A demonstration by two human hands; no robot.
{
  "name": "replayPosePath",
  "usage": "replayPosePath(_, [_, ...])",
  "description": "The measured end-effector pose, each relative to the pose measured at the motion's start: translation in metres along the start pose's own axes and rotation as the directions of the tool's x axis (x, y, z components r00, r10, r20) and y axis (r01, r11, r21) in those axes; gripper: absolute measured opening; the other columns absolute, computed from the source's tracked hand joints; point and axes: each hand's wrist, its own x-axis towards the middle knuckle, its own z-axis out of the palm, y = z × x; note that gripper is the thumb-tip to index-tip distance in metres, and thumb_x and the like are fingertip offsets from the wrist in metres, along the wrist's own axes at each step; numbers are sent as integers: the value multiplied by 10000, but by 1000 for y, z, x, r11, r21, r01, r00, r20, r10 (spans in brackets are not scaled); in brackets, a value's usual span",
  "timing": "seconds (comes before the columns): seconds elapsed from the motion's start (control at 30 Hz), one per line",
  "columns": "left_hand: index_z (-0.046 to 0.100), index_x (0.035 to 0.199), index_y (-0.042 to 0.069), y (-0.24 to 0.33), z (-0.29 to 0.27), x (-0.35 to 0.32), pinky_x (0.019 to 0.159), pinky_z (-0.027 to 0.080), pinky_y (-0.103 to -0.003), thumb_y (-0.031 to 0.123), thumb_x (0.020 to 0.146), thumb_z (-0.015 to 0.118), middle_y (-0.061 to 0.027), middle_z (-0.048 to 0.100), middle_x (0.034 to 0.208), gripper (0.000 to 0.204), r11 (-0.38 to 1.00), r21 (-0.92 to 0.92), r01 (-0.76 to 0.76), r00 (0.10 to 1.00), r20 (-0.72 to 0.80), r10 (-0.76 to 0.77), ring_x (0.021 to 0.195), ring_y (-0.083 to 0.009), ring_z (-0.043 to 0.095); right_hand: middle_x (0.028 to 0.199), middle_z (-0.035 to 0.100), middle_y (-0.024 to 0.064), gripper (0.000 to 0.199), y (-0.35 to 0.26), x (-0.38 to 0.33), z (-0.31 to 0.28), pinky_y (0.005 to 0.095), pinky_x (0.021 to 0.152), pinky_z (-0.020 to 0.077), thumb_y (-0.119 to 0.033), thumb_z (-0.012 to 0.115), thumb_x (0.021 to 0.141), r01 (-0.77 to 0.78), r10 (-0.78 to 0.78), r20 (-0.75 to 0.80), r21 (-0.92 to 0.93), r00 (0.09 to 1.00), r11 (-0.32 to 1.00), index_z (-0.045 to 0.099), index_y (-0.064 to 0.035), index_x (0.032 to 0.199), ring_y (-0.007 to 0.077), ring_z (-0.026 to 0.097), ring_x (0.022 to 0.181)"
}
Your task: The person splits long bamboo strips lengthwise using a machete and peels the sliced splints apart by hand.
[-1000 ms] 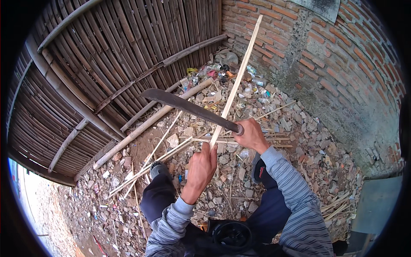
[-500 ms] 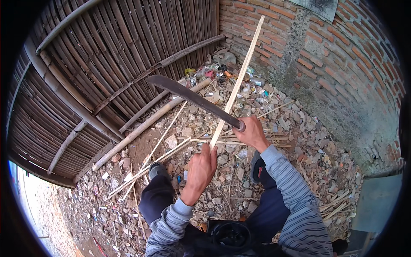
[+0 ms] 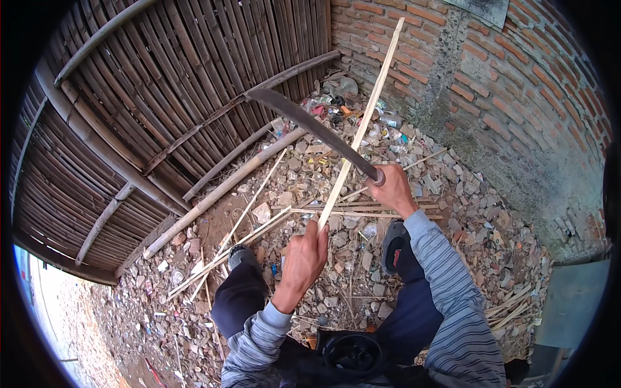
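Note:
My left hand (image 3: 301,265) is closed round the near end of a long pale split-bamboo strip (image 3: 371,107), which slants up and away toward the brick wall. My right hand (image 3: 393,192) grips the handle of a machete (image 3: 310,125). Its dark, curved blade points to the upper left and crosses the strip about midway along it. Whether the edge touches the strip I cannot tell. The handle is mostly hidden inside my fingers.
Pale bamboo strips (image 3: 229,254) lie on the rubble ground (image 3: 352,301) between and beside my feet, with more strips (image 3: 511,309) at the right. A thick bamboo pole (image 3: 223,194) lies along the bamboo-slat wall (image 3: 213,71). A brick wall (image 3: 498,97) stands at the far right.
My right hand and the machete have shifted a little to the right and up, with the blade's tip moving right. The strip's far end has tilted slightly right; the left hand barely moved.

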Motion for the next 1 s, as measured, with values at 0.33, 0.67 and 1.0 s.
replayPosePath(0.33, [507, 993, -11, 0, 2, -1, 457, 426, -556, 188, 1063, 601, -246, 575, 555, 231, 999, -41, 18, 999, -32, -19, 525, -481, 608, 686, 685, 188, 190, -8, -11, 11, 479, 647, 530, -233, 764, 788, 12, -13, 53, 28, 999, 1000, 752, -51, 839, 411, 688, 663])
replayPosePath(0.67, [527, 1023, -38, -1, 9, 2, 449, 417, -548, 150, 1052, 611, -260, 570, 557, 208, 1000, -1, 19, 999, -40, -19, 515, -471, 610, 678, 676, 175, 118, -31, -23, 34, 481, 605, 528, -196, 722, 781, 84, -79, 186, -23, 979, 996, 755, -84, 796, 412, 680, 655])
replayPosePath(1.0, [508, 990, -17, 3, 9, 0, 456, 451, -554, 173, 1055, 608, -269, 595, 580, 225, 991, 95, 91, 994, -60, -86, 542, -480, 627, 702, 670, 211, 147, -27, -23, 29, 487, 652, 527, -174, 749, 781, -9, 7, 126, 19, 992, 1000, 736, -35, 830, 435, 675, 687])
